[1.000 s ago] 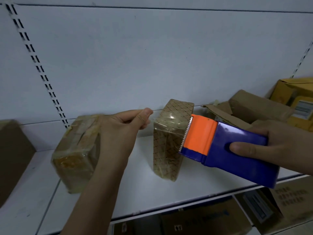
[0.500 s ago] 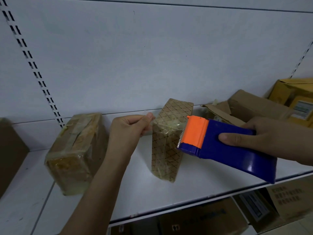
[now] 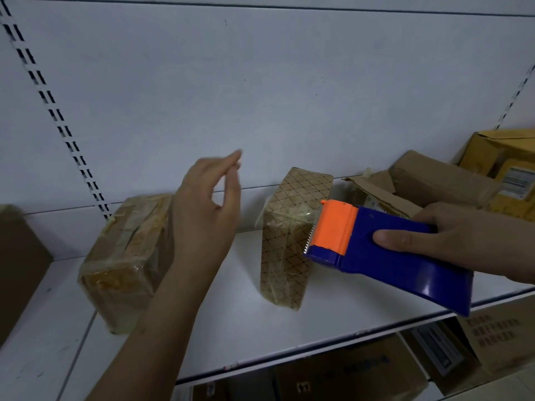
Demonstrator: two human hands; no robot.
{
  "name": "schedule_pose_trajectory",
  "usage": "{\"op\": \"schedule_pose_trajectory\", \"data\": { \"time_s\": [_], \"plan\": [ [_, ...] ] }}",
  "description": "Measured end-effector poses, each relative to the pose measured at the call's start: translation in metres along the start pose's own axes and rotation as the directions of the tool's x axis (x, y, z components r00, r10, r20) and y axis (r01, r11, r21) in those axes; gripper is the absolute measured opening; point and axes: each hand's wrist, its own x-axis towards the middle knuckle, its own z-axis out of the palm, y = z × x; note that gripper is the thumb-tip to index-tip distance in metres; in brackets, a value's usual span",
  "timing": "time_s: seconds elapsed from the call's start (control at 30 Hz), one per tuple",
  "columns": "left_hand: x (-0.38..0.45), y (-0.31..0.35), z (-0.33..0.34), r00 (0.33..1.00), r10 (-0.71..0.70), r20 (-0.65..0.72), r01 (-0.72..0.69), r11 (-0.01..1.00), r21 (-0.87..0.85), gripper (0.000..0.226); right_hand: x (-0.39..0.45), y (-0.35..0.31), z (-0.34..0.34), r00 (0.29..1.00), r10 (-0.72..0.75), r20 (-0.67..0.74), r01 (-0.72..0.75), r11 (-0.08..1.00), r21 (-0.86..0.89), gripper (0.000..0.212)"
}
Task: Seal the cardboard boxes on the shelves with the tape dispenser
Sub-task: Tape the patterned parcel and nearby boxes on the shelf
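Observation:
A blue tape dispenser (image 3: 388, 256) with an orange head and a toothed blade is gripped by my right hand (image 3: 469, 241). Its blade sits just right of an upright cardboard box with a diamond pattern (image 3: 289, 241), wrapped in clear tape, on the white shelf (image 3: 246, 322). My left hand (image 3: 205, 215) hovers in the air between that box and a taped brown box (image 3: 127, 261) lying to the left. Its fingers are spread and blurred, and it holds nothing.
Open, crumpled cardboard boxes (image 3: 428, 186) and yellow boxes with a label (image 3: 506, 166) crowd the shelf's right end. A brown box (image 3: 17, 264) stands at the far left. More cartons (image 3: 347, 374) lie on the shelf below. A slotted upright (image 3: 55, 117) runs up the back panel.
My left hand let go beside the patterned box's top and rose up and left with fingers spread. The dispenser stayed close to the box, shifting slightly right.

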Motion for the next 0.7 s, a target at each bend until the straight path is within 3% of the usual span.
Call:
{"op": "schedule_pose_trajectory", "data": {
  "time_s": [0.03,0.1,0.17,0.2,0.23,0.33,0.43,0.57,0.7],
  "plan": [
    [0.006,0.009,-0.003,0.986,0.16,0.046,-0.159,0.987,-0.024,0.031,0.001,0.001,-0.001,1.0,0.001,0.008,-0.001,1.0,-0.004,0.089],
    [0.009,0.019,0.003,0.884,0.367,0.289,-0.351,0.93,-0.108,0.039,0.002,0.001,-0.004,0.999,0.001,0.035,-0.001,1.0,-0.002,0.09],
    [0.002,0.014,0.019,0.745,0.453,0.49,-0.426,0.888,-0.174,0.046,0.004,0.001,-0.005,0.999,-0.014,0.047,0.014,1.0,-0.005,0.092],
    [-0.004,0.007,0.029,0.717,0.466,0.518,-0.434,0.88,-0.19,0.048,0.005,0.002,-0.004,0.999,-0.021,0.044,0.021,1.0,0.003,0.09],
    [-0.01,-0.001,0.037,0.731,0.473,0.493,-0.428,0.879,-0.209,0.047,0.007,0.002,-0.003,0.999,-0.03,0.039,0.029,0.999,0.02,0.085],
    [-0.018,-0.013,0.052,0.872,0.357,0.334,-0.254,0.914,-0.316,0.043,0.013,0.007,0.003,0.998,-0.054,0.037,0.051,0.996,0.069,0.052],
    [-0.028,-0.008,0.065,0.967,0.149,0.205,-0.045,0.897,-0.439,0.04,0.018,0.011,0.011,0.997,-0.057,0.047,0.052,0.993,0.103,0.057],
    [-0.041,0.002,0.076,0.969,-0.108,0.221,0.225,0.75,-0.622,0.036,0.028,0.02,0.024,0.996,-0.08,0.03,0.074,0.984,0.163,0.094],
    [-0.064,0.002,0.082,0.907,-0.179,0.383,0.404,0.631,-0.662,0.041,0.028,0.028,0.028,0.996,-0.075,0.051,0.061,0.969,0.239,0.113]
  ]
}}
